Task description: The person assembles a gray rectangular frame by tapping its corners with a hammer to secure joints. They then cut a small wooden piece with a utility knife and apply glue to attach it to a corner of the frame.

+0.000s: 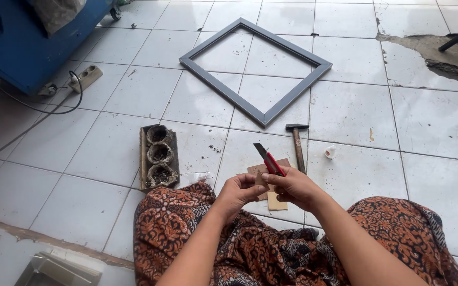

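My right hand (295, 189) grips a red utility knife (269, 160) with its blade pointing up and away. My left hand (238, 191) pinches a small brown cardboard piece (261, 180) right beside the knife. Both hands meet above my lap, which is covered by an orange and black patterned cloth (271, 249). Under the hands, on the white tiled floor, lie a flat brown cardboard sheet (281, 163) and a small pale wooden block (276, 201).
A hammer (297, 143) lies just beyond my hands. A grey square frame (255, 69) rests on the tiles farther off. A brown tray with three dirty cups (158, 157) sits to the left. A white tape roll (329, 152), blue machine (33, 37), black cable (75, 103) and power strip (85, 77) are around.
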